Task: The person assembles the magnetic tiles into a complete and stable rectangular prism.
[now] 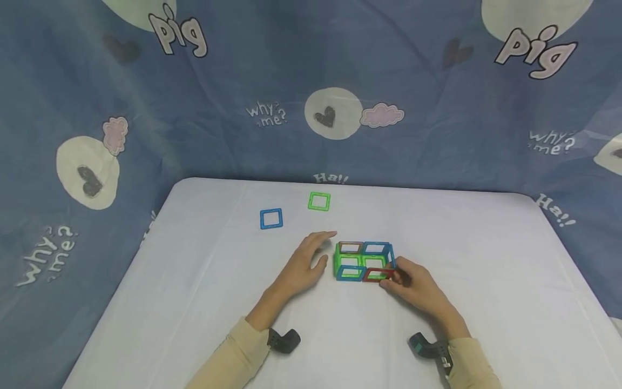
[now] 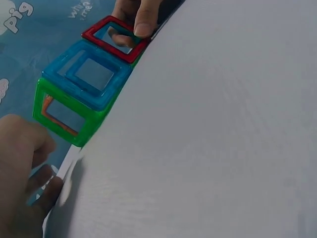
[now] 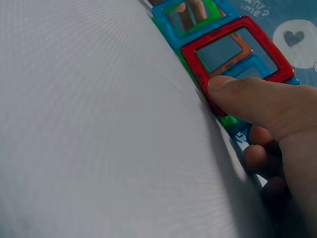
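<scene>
A low, open box of square magnetic tiles (image 1: 362, 261) stands on the table in the head view. Its front side has a blue tile (image 2: 106, 102) and a red tile (image 3: 198, 69); green tiles form the base and the left end. Along the back are an orange tile (image 1: 351, 243) and a blue one, with another blue tile at the right end. My right hand (image 1: 420, 289) pinches the red tile at its lower right corner, thumb on the outer face. Just left of the box, my left hand (image 1: 303, 267) has its fingers extended and holds nothing.
Farther back on the white table (image 1: 461, 232) lie a loose blue square tile (image 1: 271, 227) and a loose green one (image 1: 319, 209). A blue printed cloth (image 1: 218, 140) hangs behind the table. Each wrist wears a dark camera.
</scene>
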Tool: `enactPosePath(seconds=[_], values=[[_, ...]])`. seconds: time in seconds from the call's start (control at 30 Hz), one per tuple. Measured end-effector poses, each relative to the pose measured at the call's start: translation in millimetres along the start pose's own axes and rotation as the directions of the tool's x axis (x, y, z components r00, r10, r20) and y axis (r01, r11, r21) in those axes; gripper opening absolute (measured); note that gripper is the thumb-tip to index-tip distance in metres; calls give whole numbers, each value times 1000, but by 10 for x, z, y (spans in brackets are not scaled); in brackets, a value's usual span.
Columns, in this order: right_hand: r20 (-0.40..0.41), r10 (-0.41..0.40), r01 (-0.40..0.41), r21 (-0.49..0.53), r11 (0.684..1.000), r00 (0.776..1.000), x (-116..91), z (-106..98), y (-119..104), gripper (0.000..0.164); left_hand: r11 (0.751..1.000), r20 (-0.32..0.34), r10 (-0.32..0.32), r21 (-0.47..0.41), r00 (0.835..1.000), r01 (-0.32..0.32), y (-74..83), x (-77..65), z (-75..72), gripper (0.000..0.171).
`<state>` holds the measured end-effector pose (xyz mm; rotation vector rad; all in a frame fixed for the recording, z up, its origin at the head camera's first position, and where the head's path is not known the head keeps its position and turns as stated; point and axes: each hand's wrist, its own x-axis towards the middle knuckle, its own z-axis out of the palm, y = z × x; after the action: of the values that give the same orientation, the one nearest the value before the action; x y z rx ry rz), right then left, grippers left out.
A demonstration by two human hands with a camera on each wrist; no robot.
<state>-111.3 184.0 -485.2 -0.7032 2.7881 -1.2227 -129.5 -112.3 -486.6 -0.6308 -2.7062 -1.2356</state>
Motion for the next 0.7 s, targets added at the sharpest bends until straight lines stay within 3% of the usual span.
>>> enactPosePath(seconds=[0.33,0.7], values=[[0,44,-44,12,999,999,8,3,0,31,993,-138,-45,105,989,60,-92,214,-77,50],[-13,40,-40,18,999,999,-1,19,22,31,974,-176,-115,175,978,146,-189,400,-110,51]])
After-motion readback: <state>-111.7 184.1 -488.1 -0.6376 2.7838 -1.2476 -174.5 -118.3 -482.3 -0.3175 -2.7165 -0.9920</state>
